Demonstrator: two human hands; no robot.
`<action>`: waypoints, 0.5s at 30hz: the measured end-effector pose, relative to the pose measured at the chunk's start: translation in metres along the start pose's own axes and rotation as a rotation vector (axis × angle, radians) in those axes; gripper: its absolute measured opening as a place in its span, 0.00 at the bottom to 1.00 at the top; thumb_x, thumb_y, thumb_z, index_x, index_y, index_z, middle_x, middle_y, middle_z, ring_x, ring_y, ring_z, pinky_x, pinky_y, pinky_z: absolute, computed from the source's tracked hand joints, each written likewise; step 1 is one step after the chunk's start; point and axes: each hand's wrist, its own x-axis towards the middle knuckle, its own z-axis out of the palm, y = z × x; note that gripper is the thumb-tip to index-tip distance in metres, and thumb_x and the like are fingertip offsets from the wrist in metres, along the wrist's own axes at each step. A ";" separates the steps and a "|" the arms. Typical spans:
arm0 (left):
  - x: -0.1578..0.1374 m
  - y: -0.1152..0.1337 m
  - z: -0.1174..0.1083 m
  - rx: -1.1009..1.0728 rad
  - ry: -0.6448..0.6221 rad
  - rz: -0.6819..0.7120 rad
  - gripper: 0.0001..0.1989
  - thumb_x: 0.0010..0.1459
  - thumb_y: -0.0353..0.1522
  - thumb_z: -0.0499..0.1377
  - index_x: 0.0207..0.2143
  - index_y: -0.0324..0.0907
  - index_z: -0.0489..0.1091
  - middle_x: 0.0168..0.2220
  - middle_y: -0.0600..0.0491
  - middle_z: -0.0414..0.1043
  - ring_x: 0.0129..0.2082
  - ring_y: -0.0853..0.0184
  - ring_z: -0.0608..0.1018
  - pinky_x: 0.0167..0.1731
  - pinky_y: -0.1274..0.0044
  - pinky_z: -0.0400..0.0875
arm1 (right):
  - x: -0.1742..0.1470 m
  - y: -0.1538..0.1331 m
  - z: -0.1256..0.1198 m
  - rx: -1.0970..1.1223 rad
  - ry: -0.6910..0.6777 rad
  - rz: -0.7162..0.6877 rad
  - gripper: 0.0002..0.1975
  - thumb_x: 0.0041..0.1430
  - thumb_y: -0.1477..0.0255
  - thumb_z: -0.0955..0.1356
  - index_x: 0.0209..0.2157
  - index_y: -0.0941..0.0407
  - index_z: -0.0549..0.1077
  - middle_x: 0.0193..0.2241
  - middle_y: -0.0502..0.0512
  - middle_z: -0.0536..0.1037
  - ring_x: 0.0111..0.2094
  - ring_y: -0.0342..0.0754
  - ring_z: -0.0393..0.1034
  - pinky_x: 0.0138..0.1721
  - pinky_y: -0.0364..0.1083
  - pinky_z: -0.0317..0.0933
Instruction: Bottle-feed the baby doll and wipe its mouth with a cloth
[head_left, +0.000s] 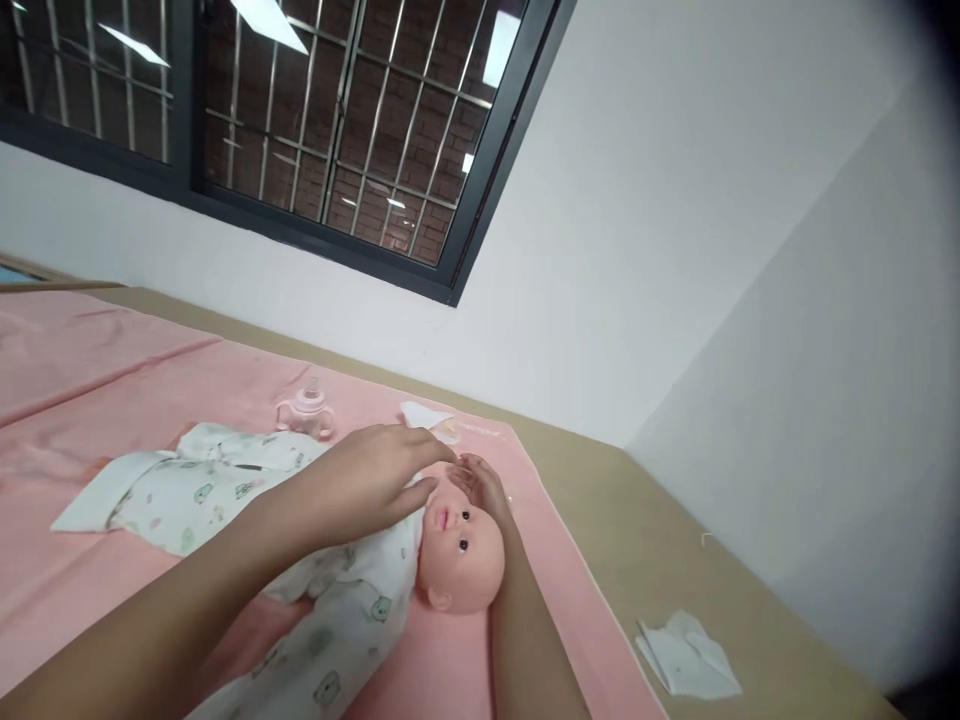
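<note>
A baby doll (469, 560) lies on its back on a pink sheet (442, 665), its bare head toward the right. It wears a white outfit (360, 590) printed with small green animals. Over the doll's neck and upper chest is my left hand (375, 475), fingers stretched out and thumb apart near the chin. My right arm passes along the crown of the head, and my right hand (480, 480) curves round at the far side of the face, fingers loosely bent and apart. Nothing shows in either hand. The fingertips of both hands nearly meet; whether they touch I cannot tell.
A pink two-handled baby bottle (305, 412) stands behind the doll. Near the sheet's far edge lies a small white cloth (426, 414). A folded white cloth (686, 655) rests on the tan surface (600, 520) at right. Wall and barred window (337, 130) rise behind.
</note>
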 end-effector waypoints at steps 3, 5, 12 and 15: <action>0.026 -0.011 0.024 -0.113 -0.016 -0.047 0.19 0.62 0.34 0.49 0.54 0.47 0.68 0.55 0.55 0.71 0.53 0.62 0.73 0.50 0.72 0.67 | 0.001 0.002 -0.001 -0.033 -0.020 -0.019 0.25 0.30 0.58 0.79 0.30 0.57 0.75 0.29 0.53 0.79 0.28 0.44 0.74 0.38 0.44 0.68; 0.050 -0.020 0.044 -0.130 -0.089 -0.061 0.19 0.61 0.36 0.49 0.51 0.44 0.70 0.53 0.51 0.73 0.50 0.61 0.75 0.48 0.72 0.67 | 0.002 0.005 -0.002 -0.054 -0.040 -0.030 0.24 0.31 0.58 0.79 0.30 0.57 0.75 0.28 0.52 0.79 0.28 0.43 0.73 0.36 0.43 0.67; 0.128 -0.040 0.102 -0.168 -0.577 -0.130 0.21 0.61 0.40 0.47 0.37 0.37 0.76 0.37 0.45 0.79 0.33 0.62 0.78 0.35 0.74 0.69 | 0.007 0.017 -0.005 -0.094 -0.128 -0.059 0.17 0.38 0.62 0.75 0.29 0.58 0.75 0.21 0.48 0.75 0.22 0.41 0.66 0.28 0.41 0.60; 0.142 -0.039 0.118 -0.221 -0.695 -0.145 0.20 0.58 0.41 0.49 0.34 0.39 0.77 0.33 0.47 0.79 0.30 0.62 0.77 0.32 0.74 0.70 | 0.006 0.017 -0.003 -0.146 -0.096 -0.095 0.18 0.37 0.61 0.74 0.29 0.57 0.74 0.22 0.50 0.75 0.23 0.44 0.67 0.27 0.43 0.59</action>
